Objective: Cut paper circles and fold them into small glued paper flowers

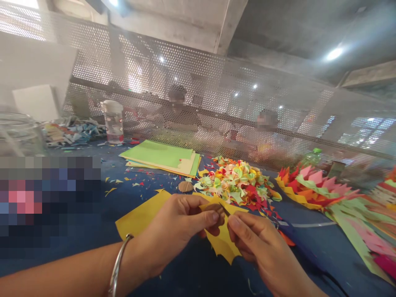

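Near the middle of the table, my left hand (185,218) pinches a sheet of yellow paper (225,245) with scalloped, cut edges. Under its thumb, a brown cardboard piece (210,207) lies against the paper, partly covered by the fingers. My right hand (256,239) is closed around a thin dark pointed tool (224,208). Its tip touches or nearly touches the paper beside the cardboard; the handle is hidden in the fingers. Another yellow sheet (136,218) extends behind my left wrist. A round cardboard disc (185,187) lies just beyond my hands.
A heap of colourful paper cuttings (241,177) lies behind my hands, beside stacked green paper (161,154). Folded paper strips (315,185) spread at right. A water bottle (113,121) and glass jar (21,134) stand left. Behind a perforated screen (142,70) people sit.
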The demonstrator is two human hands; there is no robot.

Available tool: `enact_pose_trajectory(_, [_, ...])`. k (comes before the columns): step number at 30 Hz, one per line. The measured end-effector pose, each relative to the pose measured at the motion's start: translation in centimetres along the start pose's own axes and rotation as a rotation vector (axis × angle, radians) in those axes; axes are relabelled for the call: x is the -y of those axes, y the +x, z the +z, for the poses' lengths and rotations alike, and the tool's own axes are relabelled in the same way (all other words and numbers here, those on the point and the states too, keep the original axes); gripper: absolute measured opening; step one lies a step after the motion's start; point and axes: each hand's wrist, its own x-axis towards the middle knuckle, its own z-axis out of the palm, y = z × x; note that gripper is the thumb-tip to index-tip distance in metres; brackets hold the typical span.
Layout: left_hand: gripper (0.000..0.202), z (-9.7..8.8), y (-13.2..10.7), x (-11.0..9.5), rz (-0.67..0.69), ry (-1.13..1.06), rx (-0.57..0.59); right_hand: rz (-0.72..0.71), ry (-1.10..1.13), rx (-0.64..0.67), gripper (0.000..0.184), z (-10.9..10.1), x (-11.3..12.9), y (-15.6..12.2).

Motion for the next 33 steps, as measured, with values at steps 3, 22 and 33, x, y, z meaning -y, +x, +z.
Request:
enact_pose_trajectory(3, [0.015, 0.03, -0.08, 0.0, -0.001, -0.021, -0.004, -0.002, -0.019, 0.0, 0.048, 0.01, 0.19, -0.12])
enact_pose_trajectory(22, [0.015, -0.12, -0.12, -0.1, -0.005, -0.044, -0.053, -0.061, -0.13, -0.004, 0.05, -0.4, 0.12, -0.07])
enact_pose_trajectory(33, [0.018, -0.3, 0.09, -0.17, -0.025, 0.068, -0.056, -0.029, -0.192, -0.004, 0.05, -0.5, 0.31, -0.05])
